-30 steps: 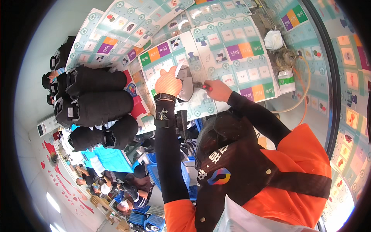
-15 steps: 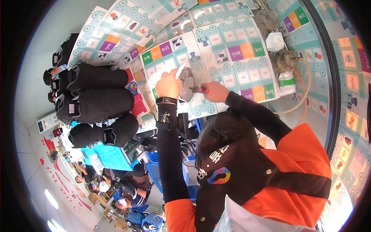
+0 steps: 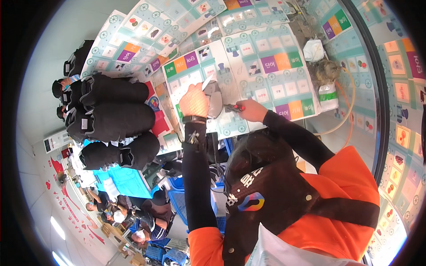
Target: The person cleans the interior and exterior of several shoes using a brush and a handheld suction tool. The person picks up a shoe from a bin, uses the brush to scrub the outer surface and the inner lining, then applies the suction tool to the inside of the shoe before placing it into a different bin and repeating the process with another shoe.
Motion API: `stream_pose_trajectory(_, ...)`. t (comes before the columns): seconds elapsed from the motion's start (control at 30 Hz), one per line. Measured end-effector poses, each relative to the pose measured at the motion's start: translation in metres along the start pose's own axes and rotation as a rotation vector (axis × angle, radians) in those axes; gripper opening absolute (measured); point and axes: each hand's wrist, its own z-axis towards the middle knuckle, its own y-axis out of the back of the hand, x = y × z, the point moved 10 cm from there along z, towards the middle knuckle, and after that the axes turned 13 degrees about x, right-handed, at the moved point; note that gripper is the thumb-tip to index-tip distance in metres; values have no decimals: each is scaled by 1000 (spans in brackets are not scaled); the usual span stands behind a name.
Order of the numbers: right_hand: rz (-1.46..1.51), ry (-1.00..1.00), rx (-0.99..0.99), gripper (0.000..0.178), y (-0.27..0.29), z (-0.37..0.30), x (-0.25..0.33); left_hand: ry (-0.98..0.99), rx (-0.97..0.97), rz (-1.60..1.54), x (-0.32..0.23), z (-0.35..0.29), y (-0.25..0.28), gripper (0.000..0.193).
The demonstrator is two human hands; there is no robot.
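Note:
My left hand (image 3: 195,101) is closed on the left side of a grey fabric piece (image 3: 215,100), rounded like a cap, lying on the printed worktable sheets (image 3: 262,82). A narrow white strip (image 3: 207,83) stands out by its fingers; whether it belongs to the piece I cannot tell. In my right hand (image 3: 253,110) is a small scissors-like cutter (image 3: 235,107) with red on its handle. Its dark tip points left, close to the right edge of the grey piece. Whether the tip touches the fabric is unclear. The left fingertips are partly hidden.
Stacked black fabric goods (image 3: 117,117) with white labels rise left of the table. A white-and-green packet (image 3: 328,96) and crumpled white paper (image 3: 313,50) lie at the right, near a thin yellow hose (image 3: 353,95). Other people (image 3: 148,230) sit beyond blue crates (image 3: 175,256).
My right hand and the cutter have shifted a little right and nearer to me, from over the grey piece to its edge. The left hand has moved only slightly and keeps its hold.

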Motion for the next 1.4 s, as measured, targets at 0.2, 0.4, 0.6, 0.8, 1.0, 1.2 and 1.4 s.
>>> stream_pose_trajectory(0.2,478,21,-25,25,32,-30,0,112,-214,-161,1,-60,48,41)
stream_pose_trajectory(0.4,146,-3,-157,24,50,-14,0,248,-105,-335,31,-66,-43,34)
stream_pose_trajectory(0.6,-27,10,-232,21,51,-3,2,201,-149,-422,27,-83,-57,42)
stream_pose_trajectory(0.8,71,25,-272,20,44,-4,3,258,-81,-547,40,-103,-60,41)
stream_pose_trajectory(1.0,-7,89,-258,21,38,6,11,297,-47,-579,53,-118,-81,41)
stream_pose_trajectory(1.2,78,45,-43,24,15,15,6,354,16,-551,60,-132,-106,43)
stream_pose_trajectory(1.4,78,47,-169,26,29,8,-7,338,29,-684,75,-146,-126,42)
